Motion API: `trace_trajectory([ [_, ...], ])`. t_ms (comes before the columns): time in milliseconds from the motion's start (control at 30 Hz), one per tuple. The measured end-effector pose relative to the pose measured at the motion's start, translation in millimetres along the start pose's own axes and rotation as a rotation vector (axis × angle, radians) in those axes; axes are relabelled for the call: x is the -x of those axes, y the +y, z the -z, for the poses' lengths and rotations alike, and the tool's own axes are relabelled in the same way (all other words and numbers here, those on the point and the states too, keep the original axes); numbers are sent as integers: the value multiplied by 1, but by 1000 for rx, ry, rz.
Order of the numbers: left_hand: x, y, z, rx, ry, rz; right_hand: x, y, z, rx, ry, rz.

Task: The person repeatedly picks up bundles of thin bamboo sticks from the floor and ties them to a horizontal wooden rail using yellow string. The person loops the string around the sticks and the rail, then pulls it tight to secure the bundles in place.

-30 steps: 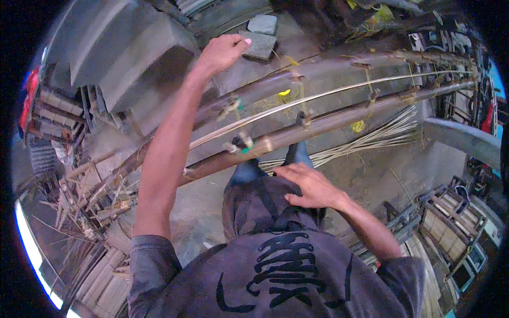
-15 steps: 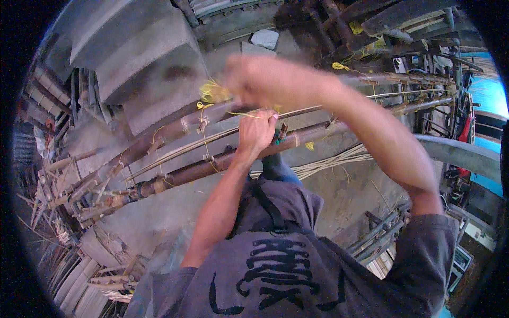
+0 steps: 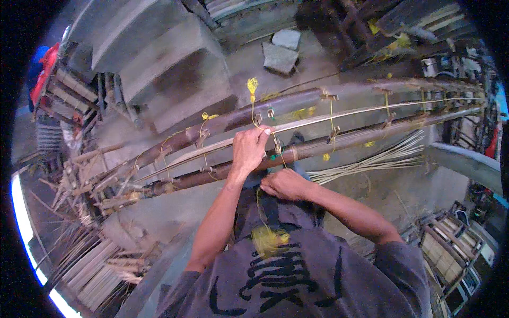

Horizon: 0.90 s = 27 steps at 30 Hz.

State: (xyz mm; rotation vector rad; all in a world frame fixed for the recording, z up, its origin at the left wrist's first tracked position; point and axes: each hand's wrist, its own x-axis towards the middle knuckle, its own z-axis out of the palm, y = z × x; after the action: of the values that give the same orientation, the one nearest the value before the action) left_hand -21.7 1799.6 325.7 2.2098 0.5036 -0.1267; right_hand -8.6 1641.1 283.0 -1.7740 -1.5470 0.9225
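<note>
Two long dark bamboo poles, the far pole (image 3: 238, 117) and the near pole (image 3: 313, 148), run side by side across the view. Thin pale bamboo strips (image 3: 313, 120) lie lengthwise between them. My left hand (image 3: 249, 151) is closed around these strips, thumb on top, a yellow cord passing beside it. Nearer my body, my right hand (image 3: 286, 185) is closed on yellow string, whose loose bundle (image 3: 270, 241) hangs blurred against my shirt. Another yellow string tuft (image 3: 252, 86) stands at the far pole. Short pegs (image 3: 335, 135) and cords sit along both poles.
Loose pale strips (image 3: 371, 161) lie on the floor beyond my right forearm. Grey stone steps (image 3: 175, 74) rise at the far left, and stone slabs (image 3: 280, 57) lie farther ahead. Stacked slats (image 3: 90, 270) are at the lower left, a wooden frame (image 3: 450, 244) at the right.
My right hand has swept from above the far pole down toward my body, bringing the yellow string bundle with it. My left hand keeps its place on the strips. The view has shifted slightly.
</note>
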Motion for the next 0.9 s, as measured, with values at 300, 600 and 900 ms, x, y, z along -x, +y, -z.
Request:
trace_trajectory([
  [300, -151, -54, 9, 806, -241, 343, 13, 9, -34, 436, -265, -120],
  [600, -112, -106, 157, -244, -101, -57, 60, -78, -24, 628, 41, -380],
  [900, 41, -139, 169, -90, 59, -210, -89, -111, -102, -364, 381, -452],
])
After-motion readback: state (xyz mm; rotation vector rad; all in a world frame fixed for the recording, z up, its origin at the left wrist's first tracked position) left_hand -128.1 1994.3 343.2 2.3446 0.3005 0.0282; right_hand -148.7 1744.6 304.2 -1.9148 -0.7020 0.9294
